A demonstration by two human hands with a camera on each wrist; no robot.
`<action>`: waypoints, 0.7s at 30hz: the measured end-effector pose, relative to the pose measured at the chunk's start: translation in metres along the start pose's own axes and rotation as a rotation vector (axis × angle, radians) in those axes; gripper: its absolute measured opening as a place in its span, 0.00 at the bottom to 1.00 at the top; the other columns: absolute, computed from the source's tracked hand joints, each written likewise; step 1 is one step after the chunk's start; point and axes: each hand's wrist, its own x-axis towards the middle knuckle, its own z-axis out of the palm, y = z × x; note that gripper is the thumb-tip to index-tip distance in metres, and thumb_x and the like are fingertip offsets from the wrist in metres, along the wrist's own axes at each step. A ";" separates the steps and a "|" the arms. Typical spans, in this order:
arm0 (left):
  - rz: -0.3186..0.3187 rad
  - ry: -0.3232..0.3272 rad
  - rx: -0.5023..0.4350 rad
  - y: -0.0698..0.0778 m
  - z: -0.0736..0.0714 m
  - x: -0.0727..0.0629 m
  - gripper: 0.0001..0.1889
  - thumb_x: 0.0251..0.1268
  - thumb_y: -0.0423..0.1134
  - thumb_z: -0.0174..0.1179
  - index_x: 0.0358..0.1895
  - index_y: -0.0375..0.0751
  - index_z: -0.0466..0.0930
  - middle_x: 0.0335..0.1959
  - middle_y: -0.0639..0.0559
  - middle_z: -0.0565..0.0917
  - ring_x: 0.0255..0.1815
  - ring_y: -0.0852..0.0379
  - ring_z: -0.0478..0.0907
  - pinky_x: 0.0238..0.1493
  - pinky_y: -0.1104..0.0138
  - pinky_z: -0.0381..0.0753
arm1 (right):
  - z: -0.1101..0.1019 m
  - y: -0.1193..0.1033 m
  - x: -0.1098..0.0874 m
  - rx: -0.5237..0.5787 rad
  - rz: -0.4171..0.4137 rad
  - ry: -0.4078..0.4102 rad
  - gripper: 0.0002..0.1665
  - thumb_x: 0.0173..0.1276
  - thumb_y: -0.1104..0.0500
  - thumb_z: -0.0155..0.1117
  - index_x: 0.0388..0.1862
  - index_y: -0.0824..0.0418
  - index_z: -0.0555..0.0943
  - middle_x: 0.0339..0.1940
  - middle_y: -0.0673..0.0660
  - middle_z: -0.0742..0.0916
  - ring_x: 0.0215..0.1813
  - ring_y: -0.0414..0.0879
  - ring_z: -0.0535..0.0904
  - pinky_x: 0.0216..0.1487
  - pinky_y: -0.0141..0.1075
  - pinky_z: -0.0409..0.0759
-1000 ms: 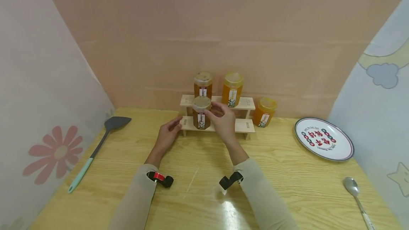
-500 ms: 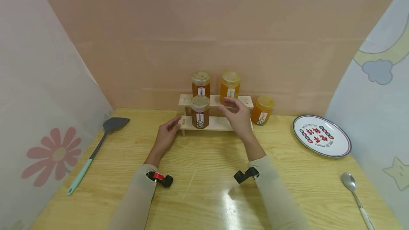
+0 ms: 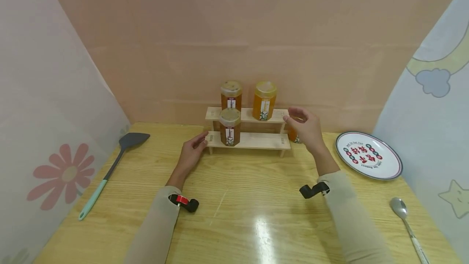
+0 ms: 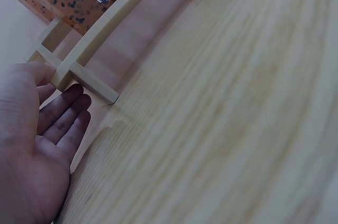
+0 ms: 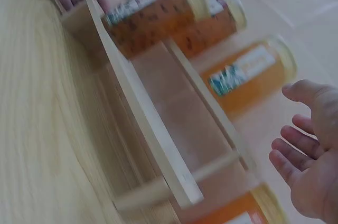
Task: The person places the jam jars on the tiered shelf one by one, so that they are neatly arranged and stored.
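Note:
My left hand [image 3: 192, 152] is at the left end of a two-step wooden display rack [image 3: 260, 141], pinching the lower board's end between thumb and fingers. My right hand [image 3: 307, 130] hangs at the rack's right end with its fingers apart and holds nothing. It overlaps an orange jar [image 3: 294, 135] on the table, hiding most of it. On the lower step stands a dark amber jar [image 3: 230, 129] with dark bits inside. Behind it, on the upper step, is a similar dark jar [image 3: 231, 97]. A yellow-orange jar [image 3: 264, 103] stands right of that one.
A spatula [image 3: 113, 164] with a mint handle lies on the left of the table. At the right are an oval plate [image 3: 342, 154] with red lettering and a metal spoon [image 3: 404, 219]. A pinkish backdrop [image 3: 165, 52] rises behind the rack.
My right hand has let go of the dark jar on the lower step and moved right, past the rack's end to the orange jar. My left hand has stayed at the rack.

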 end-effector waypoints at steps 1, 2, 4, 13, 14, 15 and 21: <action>0.001 0.000 0.003 0.000 0.000 0.000 0.22 0.80 0.44 0.57 0.73 0.47 0.75 0.73 0.46 0.77 0.76 0.48 0.72 0.74 0.53 0.74 | -0.005 0.002 0.002 -0.004 0.001 0.010 0.33 0.73 0.50 0.70 0.69 0.68 0.75 0.68 0.67 0.80 0.63 0.45 0.80 0.57 0.17 0.78; 0.000 0.001 0.003 0.001 0.000 0.000 0.22 0.80 0.44 0.57 0.72 0.47 0.76 0.73 0.46 0.77 0.76 0.48 0.72 0.74 0.54 0.74 | -0.010 0.004 0.004 -0.014 0.004 0.018 0.33 0.73 0.51 0.70 0.69 0.68 0.75 0.68 0.67 0.81 0.62 0.43 0.80 0.55 0.18 0.79; 0.003 0.002 0.003 0.000 0.000 0.000 0.22 0.80 0.43 0.57 0.72 0.47 0.76 0.73 0.45 0.77 0.75 0.47 0.73 0.74 0.53 0.74 | -0.020 0.010 0.008 -0.038 0.016 0.023 0.33 0.73 0.52 0.69 0.71 0.67 0.75 0.69 0.66 0.80 0.60 0.40 0.80 0.53 0.17 0.79; -0.006 -0.001 -0.007 -0.002 0.001 0.001 0.22 0.80 0.44 0.57 0.72 0.48 0.76 0.72 0.45 0.78 0.75 0.47 0.73 0.74 0.52 0.74 | -0.056 0.028 0.023 -0.161 0.059 0.001 0.37 0.75 0.49 0.67 0.76 0.63 0.70 0.76 0.66 0.75 0.73 0.62 0.73 0.62 0.25 0.78; -0.008 0.003 -0.009 -0.002 0.001 0.001 0.22 0.80 0.44 0.57 0.72 0.48 0.77 0.72 0.45 0.78 0.75 0.47 0.73 0.74 0.52 0.74 | -0.058 0.031 0.025 -0.167 0.064 -0.002 0.38 0.75 0.48 0.67 0.76 0.63 0.70 0.76 0.66 0.74 0.74 0.63 0.71 0.68 0.31 0.77; -0.008 0.005 -0.008 -0.002 0.001 0.001 0.21 0.80 0.44 0.57 0.71 0.48 0.77 0.72 0.45 0.78 0.75 0.47 0.73 0.74 0.52 0.74 | -0.059 0.034 0.026 -0.173 0.071 -0.005 0.39 0.75 0.48 0.67 0.77 0.63 0.69 0.76 0.66 0.74 0.75 0.63 0.70 0.72 0.38 0.76; 0.001 0.006 0.000 -0.001 0.000 0.001 0.21 0.80 0.42 0.57 0.72 0.47 0.77 0.72 0.45 0.78 0.75 0.47 0.73 0.74 0.52 0.74 | -0.060 0.058 0.032 -0.146 0.152 -0.025 0.42 0.75 0.47 0.66 0.80 0.63 0.64 0.78 0.67 0.71 0.78 0.62 0.67 0.77 0.47 0.72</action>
